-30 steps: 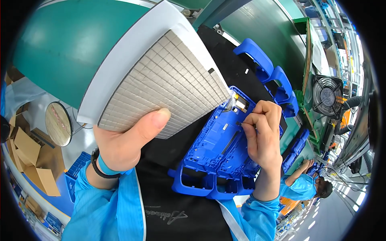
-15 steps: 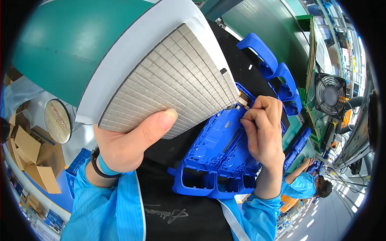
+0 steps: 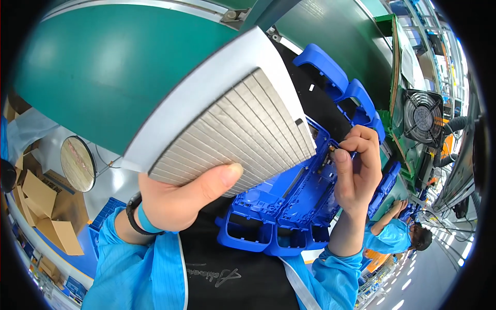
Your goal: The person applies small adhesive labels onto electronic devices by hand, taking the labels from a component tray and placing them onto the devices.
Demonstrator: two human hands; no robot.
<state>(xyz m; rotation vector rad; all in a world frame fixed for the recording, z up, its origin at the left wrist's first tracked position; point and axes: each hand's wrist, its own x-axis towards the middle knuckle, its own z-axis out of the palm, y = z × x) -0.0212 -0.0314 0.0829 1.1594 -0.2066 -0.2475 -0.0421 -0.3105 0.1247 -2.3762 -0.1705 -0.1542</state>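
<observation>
My left hand (image 3: 186,201) grips a sheet of grey adhesive foam strips (image 3: 232,129) on white backing paper, its thumb lying across the strips. The sheet is tilted up and covers part of a blue plastic housing (image 3: 253,206). That housing has open handle-like loops along its near edge and moulded ribs and slots inside. Over its far right part is my right hand (image 3: 359,173), thumb and forefinger brought together in a pinch beside small parts in the housing. Anything between those fingertips is too small to make out.
Further blue housing loops (image 3: 325,64) stand on the black mat beyond. A green work surface (image 3: 124,67) spreads at far left. A black fan (image 3: 422,116) stands at right. Open cardboard boxes (image 3: 57,222) and a round stool (image 3: 77,163) are at left. Another person (image 3: 392,232) works at lower right.
The foam sheet in my left hand has come lower and to the right, covering more of the housing. My right hand has shifted right, still pinched.
</observation>
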